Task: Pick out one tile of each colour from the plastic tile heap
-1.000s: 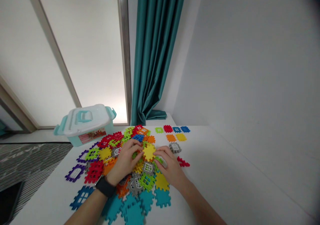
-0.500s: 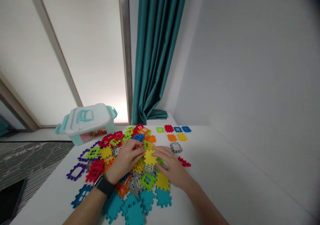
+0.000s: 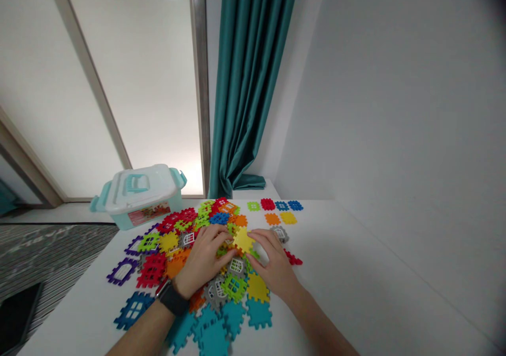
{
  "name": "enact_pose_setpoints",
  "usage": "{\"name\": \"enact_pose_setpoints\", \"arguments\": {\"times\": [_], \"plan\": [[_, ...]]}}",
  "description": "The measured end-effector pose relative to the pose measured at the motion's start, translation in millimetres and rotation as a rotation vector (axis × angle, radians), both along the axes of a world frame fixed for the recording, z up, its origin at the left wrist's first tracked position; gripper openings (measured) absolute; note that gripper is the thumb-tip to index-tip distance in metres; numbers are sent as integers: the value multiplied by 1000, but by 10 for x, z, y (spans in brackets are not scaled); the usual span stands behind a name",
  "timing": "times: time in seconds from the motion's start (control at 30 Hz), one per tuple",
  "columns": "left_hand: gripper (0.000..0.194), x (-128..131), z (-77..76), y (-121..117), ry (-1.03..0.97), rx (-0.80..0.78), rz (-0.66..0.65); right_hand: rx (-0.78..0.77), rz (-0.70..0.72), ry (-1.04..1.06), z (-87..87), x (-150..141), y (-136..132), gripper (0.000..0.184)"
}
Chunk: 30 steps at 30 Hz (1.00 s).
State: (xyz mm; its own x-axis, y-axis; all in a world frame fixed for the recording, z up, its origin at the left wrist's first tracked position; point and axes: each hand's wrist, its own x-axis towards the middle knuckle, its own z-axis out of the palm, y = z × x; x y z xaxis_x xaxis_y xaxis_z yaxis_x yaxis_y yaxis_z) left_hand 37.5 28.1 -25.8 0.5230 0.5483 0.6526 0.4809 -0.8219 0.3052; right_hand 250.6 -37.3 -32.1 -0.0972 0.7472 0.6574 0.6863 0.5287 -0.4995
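Observation:
A yellow square building tile with toothed edges is tilted above the pile, between my two hands. My right hand pinches its right side with thumb and fingers. From the other side, the fingers and thumb of my left hand, with a dark watch on the wrist, close on its left edge. Beneath them lie a grey window tile and a lime green window tile. Another yellow tile rests just in front of my right hand. My hands cover part of the pile.
Mixed tiles, such as red ones and teal ones, lie heaped on the white table. Separate small tiles, including a yellow one, sit at the back right. A lidded box stands back left.
The yellow tile has turned and tilted between my fingers, rising slightly to the right. My left thumb has shifted toward its lower edge.

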Motion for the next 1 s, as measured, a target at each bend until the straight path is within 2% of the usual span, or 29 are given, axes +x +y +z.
{"name": "enact_pose_setpoints", "arguments": {"times": [0.33, 0.53, 1.0], "plan": [[17, 45, -16, -37, -9, 37, 69, -9, -40, -16, -99, -50, 0, 39], [15, 6, -12, 7, 6, 54, 105, -14, -17, -13, -92, -54, -2, 38], [22, -84, 26, 73, 35, 62, 0, 6, 49, -85, 25, 15, -13, 39]]}}
